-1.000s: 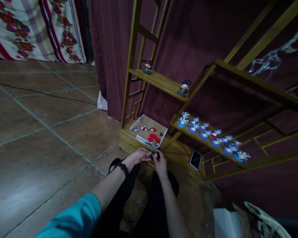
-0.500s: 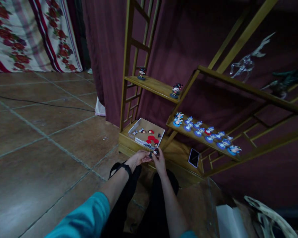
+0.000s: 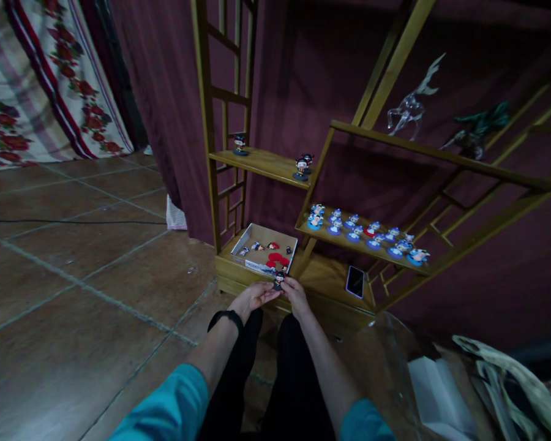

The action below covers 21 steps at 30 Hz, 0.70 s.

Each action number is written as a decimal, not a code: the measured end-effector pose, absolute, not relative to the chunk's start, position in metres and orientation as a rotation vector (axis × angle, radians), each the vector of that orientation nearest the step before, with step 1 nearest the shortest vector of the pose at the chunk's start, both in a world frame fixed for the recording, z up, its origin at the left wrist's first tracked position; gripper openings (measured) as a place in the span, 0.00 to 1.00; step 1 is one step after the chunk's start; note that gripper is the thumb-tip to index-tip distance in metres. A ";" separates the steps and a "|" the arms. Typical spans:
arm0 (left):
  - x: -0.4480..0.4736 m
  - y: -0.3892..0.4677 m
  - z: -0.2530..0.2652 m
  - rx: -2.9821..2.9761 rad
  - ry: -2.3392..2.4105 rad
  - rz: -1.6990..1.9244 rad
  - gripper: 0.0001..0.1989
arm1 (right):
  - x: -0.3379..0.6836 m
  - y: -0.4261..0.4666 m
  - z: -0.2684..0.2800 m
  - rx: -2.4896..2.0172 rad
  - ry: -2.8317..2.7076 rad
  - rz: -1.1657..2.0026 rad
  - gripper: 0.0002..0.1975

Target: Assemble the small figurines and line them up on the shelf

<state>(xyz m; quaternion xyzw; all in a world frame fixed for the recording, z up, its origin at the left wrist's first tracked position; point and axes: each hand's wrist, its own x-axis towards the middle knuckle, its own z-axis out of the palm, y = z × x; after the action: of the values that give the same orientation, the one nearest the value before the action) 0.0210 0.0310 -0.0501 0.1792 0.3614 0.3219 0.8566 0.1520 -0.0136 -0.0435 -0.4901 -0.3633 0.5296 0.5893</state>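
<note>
Between my two hands a small dark-haired figurine (image 3: 280,278) stands upright on a dark round base. My left hand (image 3: 258,295) grips it from the left, at the base. From the other side my right hand (image 3: 296,294) has its fingers closed on the same figurine. Just beyond lies an open cardboard box (image 3: 239,250) holding several small figurine parts and red discs (image 3: 275,258). On the upper left shelf (image 3: 267,164) stand similar figurines: one at the left end (image 3: 239,145) and a pair at the right end (image 3: 302,167), one partly hidden.
Several blue-based figurines (image 3: 354,233) stand in two rows on the middle shelf. A phone (image 3: 355,282) lies on the bottom shelf, right of the box. Higher up are a clear glass animal figure (image 3: 408,110) and a dark green sculpture (image 3: 480,131). A cable (image 3: 73,222) crosses the tiled floor.
The figurine in my hands now stands more upright and faces me. My view has turned slightly, so the shelf unit sits further left. Both hands keep hold of the figurine.
</note>
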 end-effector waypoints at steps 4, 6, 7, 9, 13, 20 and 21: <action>0.022 0.029 -0.049 0.429 0.790 0.661 0.04 | 0.149 -0.009 -0.050 -1.133 -0.852 1.207 0.14; 0.021 0.029 -0.047 0.448 0.800 0.641 0.04 | 0.149 -0.007 -0.055 -1.123 -0.844 1.189 0.14; 0.020 0.029 -0.046 0.456 0.800 0.630 0.04 | 0.149 -0.006 -0.057 -1.120 -0.838 1.188 0.14; 0.018 0.029 -0.044 0.467 0.796 0.621 0.05 | 0.149 -0.004 -0.060 -1.121 -0.828 1.202 0.15; 0.017 0.029 -0.040 0.478 0.833 0.643 0.05 | 0.149 -0.004 -0.061 -1.117 -0.871 1.234 0.16; 0.022 0.030 -0.040 0.498 0.910 0.695 0.03 | 0.149 -0.004 -0.057 -1.159 -0.923 1.212 0.15; 0.023 0.031 -0.040 0.502 0.918 0.702 0.02 | 0.148 -0.004 -0.056 -1.165 -0.926 1.206 0.15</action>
<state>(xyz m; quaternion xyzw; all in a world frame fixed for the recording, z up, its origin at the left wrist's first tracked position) 0.0229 0.0309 -0.0400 0.2348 0.4293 0.3283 0.8080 0.1482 -0.0043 -0.0560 -0.4975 -0.3952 0.5151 0.5754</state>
